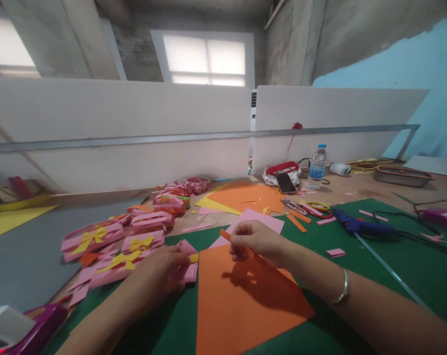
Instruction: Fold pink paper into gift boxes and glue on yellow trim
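From my remote seat I see a slim, shiny silver-coloured bangle (344,286) circling the right forearm (386,308). The left hand (167,266), the right hand (255,240) and the left forearm (116,303) look bare.

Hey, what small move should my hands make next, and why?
Perhaps bring the orange strip across to the pink paper piece: the right hand pinches the strip above the orange sheet, while the left hand touches the pink piece, just beside that sheet.
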Demonstrator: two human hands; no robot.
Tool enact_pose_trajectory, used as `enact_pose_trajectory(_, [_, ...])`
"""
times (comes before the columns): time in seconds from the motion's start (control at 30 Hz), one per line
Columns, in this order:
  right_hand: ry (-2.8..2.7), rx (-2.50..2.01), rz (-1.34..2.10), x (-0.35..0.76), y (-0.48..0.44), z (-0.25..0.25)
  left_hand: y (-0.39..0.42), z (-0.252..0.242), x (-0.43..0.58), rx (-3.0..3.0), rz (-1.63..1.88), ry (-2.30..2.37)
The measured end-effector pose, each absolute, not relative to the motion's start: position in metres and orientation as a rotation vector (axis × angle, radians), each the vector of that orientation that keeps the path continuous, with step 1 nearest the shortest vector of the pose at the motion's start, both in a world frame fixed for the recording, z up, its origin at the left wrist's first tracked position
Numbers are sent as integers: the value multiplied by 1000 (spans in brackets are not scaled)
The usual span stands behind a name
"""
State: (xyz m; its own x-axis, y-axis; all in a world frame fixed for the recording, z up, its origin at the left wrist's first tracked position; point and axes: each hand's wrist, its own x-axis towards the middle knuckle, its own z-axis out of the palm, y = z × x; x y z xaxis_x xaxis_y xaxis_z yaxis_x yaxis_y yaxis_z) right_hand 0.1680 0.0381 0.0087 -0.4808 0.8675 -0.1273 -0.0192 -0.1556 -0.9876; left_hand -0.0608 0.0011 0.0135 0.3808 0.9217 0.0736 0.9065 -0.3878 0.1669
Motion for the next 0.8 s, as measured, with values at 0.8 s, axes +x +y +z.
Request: enact_pose_trajectory(0.8, [-1749, -1060, 1141, 152, 11, 1, -10, -1, -32, 2653, 1020, 1647])
